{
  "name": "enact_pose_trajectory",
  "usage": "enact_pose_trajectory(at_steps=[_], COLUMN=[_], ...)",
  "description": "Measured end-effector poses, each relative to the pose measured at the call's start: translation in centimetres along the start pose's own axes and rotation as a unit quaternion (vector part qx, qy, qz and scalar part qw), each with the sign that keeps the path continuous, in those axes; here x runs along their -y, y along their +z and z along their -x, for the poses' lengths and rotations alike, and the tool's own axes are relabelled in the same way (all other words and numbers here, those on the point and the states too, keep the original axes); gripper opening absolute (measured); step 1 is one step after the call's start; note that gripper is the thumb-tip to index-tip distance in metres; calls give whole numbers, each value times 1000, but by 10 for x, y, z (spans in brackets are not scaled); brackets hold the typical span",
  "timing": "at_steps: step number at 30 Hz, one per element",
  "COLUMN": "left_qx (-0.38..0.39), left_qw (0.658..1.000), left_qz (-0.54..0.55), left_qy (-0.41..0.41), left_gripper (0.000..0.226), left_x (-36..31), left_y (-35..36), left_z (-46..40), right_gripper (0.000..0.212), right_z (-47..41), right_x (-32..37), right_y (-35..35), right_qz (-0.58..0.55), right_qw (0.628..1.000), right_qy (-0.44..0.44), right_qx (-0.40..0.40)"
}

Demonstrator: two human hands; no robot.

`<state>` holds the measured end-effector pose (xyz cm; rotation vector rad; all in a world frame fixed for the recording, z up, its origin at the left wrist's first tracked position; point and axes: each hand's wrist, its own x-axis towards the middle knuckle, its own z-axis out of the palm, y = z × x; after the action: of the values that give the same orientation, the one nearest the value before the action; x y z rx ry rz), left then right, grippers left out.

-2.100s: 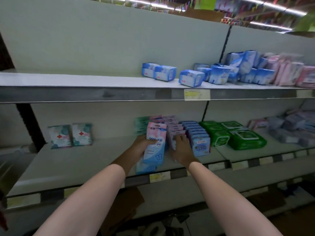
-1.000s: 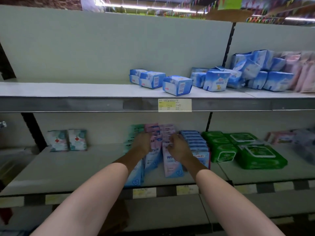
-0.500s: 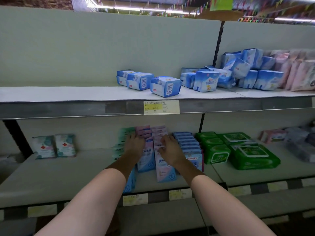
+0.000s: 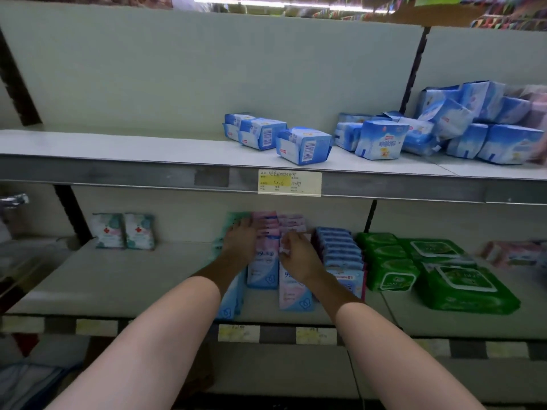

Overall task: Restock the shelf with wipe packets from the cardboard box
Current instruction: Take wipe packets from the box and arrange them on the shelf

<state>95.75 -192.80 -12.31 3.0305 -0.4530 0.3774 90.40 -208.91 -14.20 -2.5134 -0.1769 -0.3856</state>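
Pink-and-blue wipe packets [image 4: 263, 269] stand upright in rows that run from front to back on the lower shelf [image 4: 118, 279]. My left hand [image 4: 239, 244] lies flat with spread fingers on the left rows, far back, and holds nothing. My right hand [image 4: 299, 257] reaches over the neighbouring row, whose front packet [image 4: 296, 297] stands at the shelf's front. Its fingertips pinch the top of a pink packet deeper in. A teal row sits behind my left hand, mostly hidden. I cannot make out the cardboard box.
Dark blue packets [image 4: 340, 253] and green wipe packs [image 4: 461, 288] fill the shelf to the right. Two red-cross packets [image 4: 122, 230] lean at the back left. Blue packs [image 4: 305, 145] lie on the upper shelf above a yellow price tag [image 4: 289, 182].
The packet my left hand held two seconds ago stands in the row. Both hands have slid further back along the rows. My head has shifted, so the shelves sit further right in view.
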Motion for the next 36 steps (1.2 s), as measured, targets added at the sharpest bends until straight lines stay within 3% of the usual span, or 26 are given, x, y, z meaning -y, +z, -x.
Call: enact_pose_trajectory(at_steps=[10, 17, 26, 34, 36], left_qx=[-66, 36, 126, 145, 151], left_qw=[996, 979, 955, 938, 934], left_qz=[1, 49, 60, 114, 115], left_qy=[-58, -193, -263, -294, -303], left_gripper=[28, 26, 18, 7, 5], left_x=[49, 105, 174, 255, 280], left_y=[-32, -29, 2, 12, 16], left_z=[68, 167, 298, 410, 435], right_gripper=[10, 16, 6, 26, 17], right_z=[14, 57, 122, 190, 204], right_x=[55, 127, 201, 278, 298], right_y=[35, 87, 164, 242, 262], right_qz=[-42, -70, -42, -67, -56], right_qw=[991, 965, 956, 939, 937], right_qy=[-93, -171, -109, -33, -44], right_qx=[85, 188, 270, 335, 343])
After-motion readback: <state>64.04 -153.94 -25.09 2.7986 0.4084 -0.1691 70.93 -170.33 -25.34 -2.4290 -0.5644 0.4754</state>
